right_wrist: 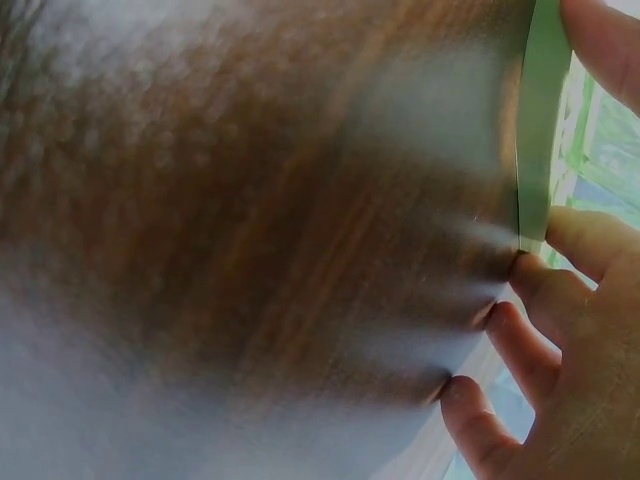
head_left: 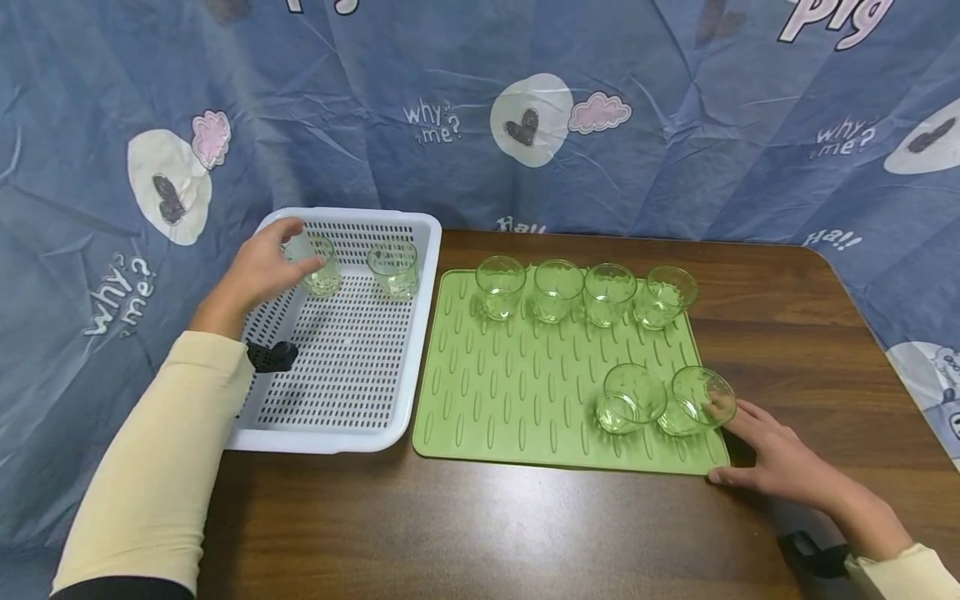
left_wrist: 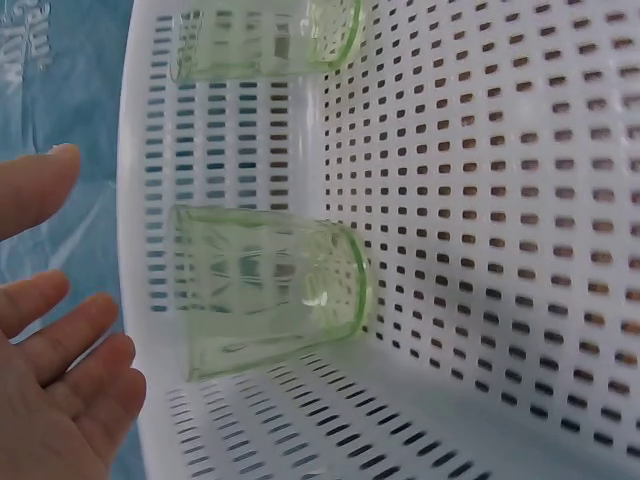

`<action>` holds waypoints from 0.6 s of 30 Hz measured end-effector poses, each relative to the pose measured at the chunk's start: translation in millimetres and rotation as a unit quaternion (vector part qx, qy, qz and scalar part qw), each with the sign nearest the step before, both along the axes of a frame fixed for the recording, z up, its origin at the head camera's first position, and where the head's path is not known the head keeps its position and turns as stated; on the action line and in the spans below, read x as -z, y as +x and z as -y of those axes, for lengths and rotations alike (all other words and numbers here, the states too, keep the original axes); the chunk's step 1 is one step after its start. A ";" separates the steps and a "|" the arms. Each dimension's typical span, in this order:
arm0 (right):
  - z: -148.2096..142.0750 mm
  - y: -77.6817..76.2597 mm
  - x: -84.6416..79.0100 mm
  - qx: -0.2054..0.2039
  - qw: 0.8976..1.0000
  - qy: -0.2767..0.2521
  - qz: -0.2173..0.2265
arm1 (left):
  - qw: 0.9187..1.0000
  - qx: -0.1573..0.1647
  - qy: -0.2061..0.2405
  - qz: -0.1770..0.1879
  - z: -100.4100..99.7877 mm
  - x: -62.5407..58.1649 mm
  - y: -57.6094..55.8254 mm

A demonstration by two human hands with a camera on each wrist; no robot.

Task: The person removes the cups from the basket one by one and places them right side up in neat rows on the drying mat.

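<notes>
My left hand (head_left: 264, 265) is over the left side of the white basket (head_left: 431, 333), thumb apart from the fingers. Just beyond it a clear green glass (head_left: 324, 271) stands upright in the basket; the left wrist view shows the hand apart from this glass (left_wrist: 265, 290). A second glass (head_left: 393, 271) stands to its right. My right hand (head_left: 780, 458) rests at the right edge of the green drying mat (head_left: 510, 392), fingertips on the table and mat edge. Beside those fingers stands a glass (head_left: 697, 402), touching or overlapping another glass (head_left: 630, 400).
Along the mat's back edge several matching glasses (head_left: 557, 292) stand in a row, the rightmost (head_left: 665, 297) by the corner. The brown wooden table (head_left: 487, 525) extends in front and to the right. A blue printed cloth (head_left: 450, 183) hangs behind.
</notes>
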State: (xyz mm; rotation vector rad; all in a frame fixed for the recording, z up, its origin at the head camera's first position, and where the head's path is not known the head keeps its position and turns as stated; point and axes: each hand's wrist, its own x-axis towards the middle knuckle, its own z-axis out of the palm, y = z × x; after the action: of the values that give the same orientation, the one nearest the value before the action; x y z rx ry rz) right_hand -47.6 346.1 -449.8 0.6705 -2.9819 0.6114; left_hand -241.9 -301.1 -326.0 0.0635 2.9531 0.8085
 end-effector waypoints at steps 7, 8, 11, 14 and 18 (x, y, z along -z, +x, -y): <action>-1.5 1.5 2.1 0.000 1.000 -0.001 0.002 | 0.998 -0.032 0.005 0.046 1.8 11.2 -11.5; -1.6 1.6 2.5 0.001 1.000 -0.002 0.000 | 0.998 -0.035 0.000 0.049 2.1 13.5 -12.9; -2.2 1.7 3.0 0.004 1.000 -0.002 -0.004 | 0.998 -0.045 -0.007 0.049 2.6 22.1 -17.3; -2.5 1.3 2.5 0.008 1.000 0.002 -0.002 | 0.998 -0.052 -0.003 0.041 2.2 32.2 -20.1; -2.7 0.5 1.3 0.010 1.000 0.007 0.004 | 0.998 -0.057 0.014 0.028 0.6 41.5 -21.1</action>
State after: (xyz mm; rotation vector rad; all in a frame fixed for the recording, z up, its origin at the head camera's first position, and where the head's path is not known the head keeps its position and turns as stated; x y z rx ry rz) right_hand -47.0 348.7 -451.2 0.6407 -2.9987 0.5952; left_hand -263.0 -301.7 -367.5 -0.1262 2.9141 0.8514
